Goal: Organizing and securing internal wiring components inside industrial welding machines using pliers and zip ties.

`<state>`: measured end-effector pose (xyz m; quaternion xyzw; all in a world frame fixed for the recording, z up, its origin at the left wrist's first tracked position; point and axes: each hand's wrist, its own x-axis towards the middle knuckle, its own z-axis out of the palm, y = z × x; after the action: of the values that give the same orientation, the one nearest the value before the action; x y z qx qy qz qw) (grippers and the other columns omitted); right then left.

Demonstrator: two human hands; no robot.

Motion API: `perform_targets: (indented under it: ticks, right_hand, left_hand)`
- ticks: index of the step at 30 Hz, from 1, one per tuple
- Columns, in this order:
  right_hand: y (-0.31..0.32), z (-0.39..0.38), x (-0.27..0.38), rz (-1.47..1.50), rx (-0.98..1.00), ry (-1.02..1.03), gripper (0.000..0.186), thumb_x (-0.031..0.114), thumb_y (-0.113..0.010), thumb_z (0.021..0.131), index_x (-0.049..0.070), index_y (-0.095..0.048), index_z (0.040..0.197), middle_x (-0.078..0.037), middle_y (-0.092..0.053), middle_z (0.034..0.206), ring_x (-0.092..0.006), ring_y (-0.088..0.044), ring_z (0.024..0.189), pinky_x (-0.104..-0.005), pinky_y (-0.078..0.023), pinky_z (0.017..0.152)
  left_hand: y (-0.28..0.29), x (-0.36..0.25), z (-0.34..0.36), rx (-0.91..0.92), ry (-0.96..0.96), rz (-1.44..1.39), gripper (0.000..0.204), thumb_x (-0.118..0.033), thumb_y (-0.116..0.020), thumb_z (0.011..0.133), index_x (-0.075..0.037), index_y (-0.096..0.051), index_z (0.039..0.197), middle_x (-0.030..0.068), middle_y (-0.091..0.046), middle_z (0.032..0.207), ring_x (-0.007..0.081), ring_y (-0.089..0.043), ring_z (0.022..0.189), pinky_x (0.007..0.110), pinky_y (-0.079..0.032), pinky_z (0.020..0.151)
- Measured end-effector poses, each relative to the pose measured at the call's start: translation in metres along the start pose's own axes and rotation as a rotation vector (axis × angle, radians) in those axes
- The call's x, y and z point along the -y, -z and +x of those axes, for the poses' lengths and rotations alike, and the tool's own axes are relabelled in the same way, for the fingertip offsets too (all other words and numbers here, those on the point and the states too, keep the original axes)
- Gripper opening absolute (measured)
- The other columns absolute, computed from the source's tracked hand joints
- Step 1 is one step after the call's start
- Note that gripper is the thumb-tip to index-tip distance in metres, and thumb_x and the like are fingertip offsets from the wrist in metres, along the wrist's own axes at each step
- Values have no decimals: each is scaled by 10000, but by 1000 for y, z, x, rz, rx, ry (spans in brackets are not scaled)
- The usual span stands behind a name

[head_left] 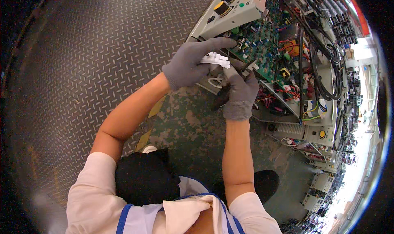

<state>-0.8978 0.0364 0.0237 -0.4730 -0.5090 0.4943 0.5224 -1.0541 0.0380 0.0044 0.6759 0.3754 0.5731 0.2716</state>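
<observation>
My gloved left hand (186, 65) is closed on a white segmented plastic strip (215, 59), its forefinger stretched above it toward a green circuit board (262, 45). My gloved right hand (240, 94) is just right and below, fingers bent at the strip's far end; what they grip is partly hidden. Both hands are at the near edge of an opened electrical unit, with a pale control panel (234, 20) bearing yellow-topped knobs, red wiring (287, 45) and black cables (328, 86). A white looped part (215, 82) shows between my hands.
A tread-plate metal surface (82, 49) fills the left side, beside a mottled green floor (180, 127) with a yellow line (143, 139). More units with knobs and wiring (322, 133) stand in a row down the right. My dark shoe (266, 182) is low right.
</observation>
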Motion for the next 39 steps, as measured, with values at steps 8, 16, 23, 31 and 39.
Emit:
perform_targets:
  ticks: [8,16,23,31,39]
  right_hand:
    - [0,1,-8,101,-30,-60,204,114,-674,744,13,-651,919,-51,-637,840,-129,-586,728,-263,-475,666]
    - [-1,-1,-2,218,36,-106,260,135,-682,750,13,-631,973,-41,-634,875,-146,-591,758,-277,-477,694]
    - [1,2,-12,153,18,-39,251,129,-676,762,17,-630,982,-45,-632,902,-144,-583,796,-278,-463,737]
    - [-5,1,-12,44,-20,-55,263,82,-629,767,-17,-589,1007,-39,-573,749,-109,-506,638,-253,-414,586]
    - [0,-1,-14,245,43,-216,292,62,-586,776,-31,-575,1053,-81,-623,939,-158,-598,820,-270,-477,718]
  left_hand:
    - [-4,1,-3,-100,-21,-15,524,37,-572,698,-70,-544,1210,114,-611,1137,190,-598,1018,308,-465,862]
    - [-2,-7,-4,-39,98,-52,548,61,-556,691,-55,-537,1226,96,-588,1202,162,-559,1077,309,-436,916]
    - [-4,-6,-5,-47,79,-45,564,80,-551,690,-71,-538,1233,83,-617,1130,145,-587,993,296,-462,865]
    - [-7,-6,-6,-69,29,-43,568,81,-571,709,-98,-537,1247,55,-650,977,108,-596,877,274,-481,795]
    - [-6,-4,-5,-32,24,13,639,14,-679,678,-122,-511,1280,28,-637,879,99,-587,807,276,-486,764]
